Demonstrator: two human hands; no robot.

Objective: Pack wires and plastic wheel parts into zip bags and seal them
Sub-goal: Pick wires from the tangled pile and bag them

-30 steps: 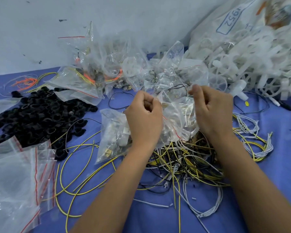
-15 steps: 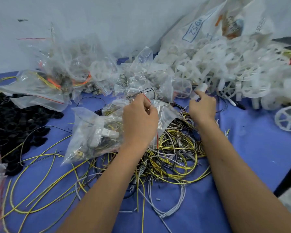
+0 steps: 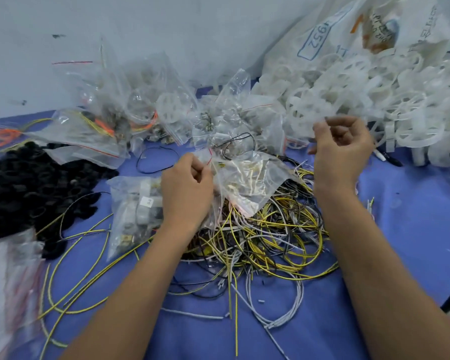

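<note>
While both forearms reach in from the near edge at 6 o'clock, loose wires (image 3: 265, 237) lie in a yellow, grey and black tangle on the blue worktop (image 3: 413, 229) between them, with long yellow strands trailing out toward 8 o'clock. At 9 o'clock, near the left edge, sits a stack of flat bags (image 3: 8, 289), blurred, with red zip strips. Just beyond the tangle the left hand (image 3: 186, 189) has its fingers curled, pinching the red-striped mouth of a zip bag (image 3: 247, 181) that hangs over the wires; pale parts show through it, too blurred to name. Touching that hand on its 9 o'clock side is a filled bag (image 3: 133, 211) of small white and metal pieces, lying on the worktop. The right hand (image 3: 342, 152) is raised at 2 o'clock from the tangle, fingers curled loosely inward; whether anything sits between its fingertips cannot be told. A heap of black rings (image 3: 34, 183) covers the worktop at 9 to 10 o'clock. Farther back, at 11 to 12 o'clock, packed bags (image 3: 130, 118) pile against the white wall (image 3: 166, 27), some showing orange and yellow wire and a white wheel. At 1 to 2 o'clock a mound of white wheel parts (image 3: 374, 100) spills from a large printed sack (image 3: 330, 29).
</note>
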